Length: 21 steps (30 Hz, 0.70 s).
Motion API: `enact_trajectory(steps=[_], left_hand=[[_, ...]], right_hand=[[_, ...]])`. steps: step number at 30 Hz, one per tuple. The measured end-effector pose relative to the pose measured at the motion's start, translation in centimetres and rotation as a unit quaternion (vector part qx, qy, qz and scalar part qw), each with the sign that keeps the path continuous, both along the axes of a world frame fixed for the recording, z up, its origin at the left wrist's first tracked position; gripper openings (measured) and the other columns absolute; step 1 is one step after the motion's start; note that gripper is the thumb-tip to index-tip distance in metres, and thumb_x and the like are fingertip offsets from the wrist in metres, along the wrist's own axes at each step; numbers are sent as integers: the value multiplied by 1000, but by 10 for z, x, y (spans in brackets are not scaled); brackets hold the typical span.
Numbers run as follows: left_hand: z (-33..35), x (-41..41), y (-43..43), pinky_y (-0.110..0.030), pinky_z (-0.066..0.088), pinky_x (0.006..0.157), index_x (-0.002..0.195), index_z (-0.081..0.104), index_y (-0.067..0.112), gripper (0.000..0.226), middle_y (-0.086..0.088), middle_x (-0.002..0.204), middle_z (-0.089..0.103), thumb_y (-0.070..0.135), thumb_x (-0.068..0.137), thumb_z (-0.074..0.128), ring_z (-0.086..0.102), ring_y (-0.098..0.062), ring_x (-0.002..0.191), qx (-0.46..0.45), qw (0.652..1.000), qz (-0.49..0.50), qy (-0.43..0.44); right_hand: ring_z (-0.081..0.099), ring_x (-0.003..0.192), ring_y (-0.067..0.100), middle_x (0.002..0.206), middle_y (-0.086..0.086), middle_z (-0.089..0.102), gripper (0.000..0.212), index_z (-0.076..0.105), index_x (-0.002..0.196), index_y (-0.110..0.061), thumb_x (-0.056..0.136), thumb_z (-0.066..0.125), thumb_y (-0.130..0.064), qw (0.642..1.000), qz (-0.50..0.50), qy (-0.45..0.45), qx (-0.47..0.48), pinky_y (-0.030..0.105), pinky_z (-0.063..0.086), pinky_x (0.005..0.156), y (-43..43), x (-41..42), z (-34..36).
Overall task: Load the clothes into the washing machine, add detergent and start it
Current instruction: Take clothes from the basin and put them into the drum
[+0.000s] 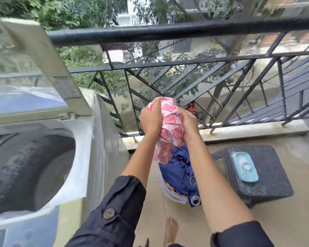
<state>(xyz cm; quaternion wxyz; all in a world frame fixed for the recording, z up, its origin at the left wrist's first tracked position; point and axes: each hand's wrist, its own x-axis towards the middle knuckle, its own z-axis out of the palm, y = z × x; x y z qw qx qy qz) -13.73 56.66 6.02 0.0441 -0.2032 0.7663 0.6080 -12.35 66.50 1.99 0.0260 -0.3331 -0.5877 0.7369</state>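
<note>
**Loading step, under way.** We are gripping a bunched pink-patterned cloth [170, 125] between both hands, holding it in the air above a white bucket [169, 194] on the balcony floor, to the right of the washing machine [89, 139]. The left hand [151, 120] is curling its fingers round the upper left of the bundle. The right hand [190, 125] is clamping the right side, fingers closed into the fabric. Both forearms are reaching forward and up, close together. A blue garment [177, 170] is hanging just under the bundle and trailing into the bucket; we cannot tell whether the grip is catching it too. The lid [43, 59] is standing open over the drum [34, 172]. In our judgement, the next move is calling for a swing leftward over the rim and a release above the drum. A pale blue dish [245, 166], probably holding detergent, is sitting on a dark stool [268, 175].
</note>
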Motion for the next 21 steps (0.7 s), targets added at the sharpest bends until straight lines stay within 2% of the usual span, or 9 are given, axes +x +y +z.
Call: enact_trajectory(steps=[3,5,9,11,13,15,17,19,21], left_hand=[[18,-1,-39,-32,47,75,92,67,1,48,-11,90,66,47,87,51,60,-26,82,4,1000,0,5],[29,-4,-72,-35,48,81,102,67,1,55,-14,100,68,50,85,50,62,-29,92,13,1000,15,22],[48,-5,-144,-33,47,73,85,67,5,44,-7,82,66,47,86,53,59,-23,78,30,998,41,45],[55,-7,-183,-33,48,71,88,68,3,45,-10,86,66,45,87,54,60,-25,79,37,996,59,60],[63,-7,-218,-30,41,63,93,68,3,44,-10,90,65,43,91,50,59,-25,81,21,995,64,70],[67,-5,-257,-26,36,66,106,66,4,45,-12,94,62,42,94,47,58,-25,89,13,995,69,76],[72,-1,-291,-27,40,74,113,62,1,49,-19,106,64,44,94,47,58,-25,92,17,992,86,86],[75,4,-324,-30,40,77,113,61,-2,50,-22,117,63,43,95,47,59,-28,95,12,990,108,91],[72,4,-355,-27,36,73,110,63,-2,48,-22,116,63,41,95,47,57,-25,92,6,986,135,95]], right_hand=[[63,71,21,73,4,65,20,64,67,-14,85,65,-22,1000,10,25,-12,30,51,68,-37,-4,23],[61,67,17,73,3,63,17,62,72,-12,87,63,-18,998,19,50,-18,26,49,62,-70,-6,40],[64,75,23,78,5,66,15,64,71,-12,83,66,-21,996,46,73,-23,32,52,71,-142,-13,63],[68,83,28,81,7,68,14,67,70,-13,79,69,-24,995,58,74,-30,37,54,76,-180,-16,72],[67,76,25,77,7,67,12,66,73,-11,81,67,-20,992,77,84,-48,29,54,67,-216,-20,78],[63,69,19,76,5,66,10,67,82,-7,84,65,-16,988,99,95,-68,23,52,61,-255,-22,84],[63,68,18,78,4,66,17,68,95,-5,84,67,-17,986,112,96,-76,22,52,61,-290,-23,89],[63,71,19,76,3,66,9,68,83,-8,84,66,-17,982,141,96,-78,26,53,69,-324,-24,92],[63,76,22,79,5,66,11,66,75,-12,85,65,-15,976,171,100,-89,32,52,79,-354,-24,92]])
